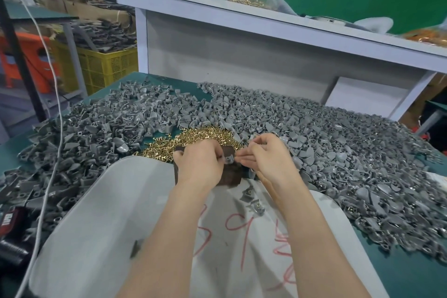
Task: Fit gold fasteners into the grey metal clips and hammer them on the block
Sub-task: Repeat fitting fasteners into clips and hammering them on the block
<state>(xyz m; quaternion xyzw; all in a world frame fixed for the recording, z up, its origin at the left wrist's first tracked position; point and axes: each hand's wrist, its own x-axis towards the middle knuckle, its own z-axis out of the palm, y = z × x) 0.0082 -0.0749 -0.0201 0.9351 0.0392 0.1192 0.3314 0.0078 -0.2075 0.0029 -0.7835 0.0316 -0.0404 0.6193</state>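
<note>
Seen from above, two bare forearms reach forward to the middle of a green desk [401, 273]. The left hand [199, 161] and right hand [267, 159] meet over a dark brown block [228, 178], which stands near the desk's front edge. Between them is one grey clip [228, 159], just above the block's top. The left hand's fingers curl in narrowly and pinch the clip's left side. The right hand's thumb and fingertips are drawn together and pinch its right side; whether a fastener sits between them is too small to tell. A loose pile of gold fasteners [193, 136] lies just behind the block. Heaps of grey clips [326, 143] cover the desk from left edge to right edge. A white sack [108, 213] with red marks drapes over the front edge, and a few loose clips [251, 198] lie on it.
</note>
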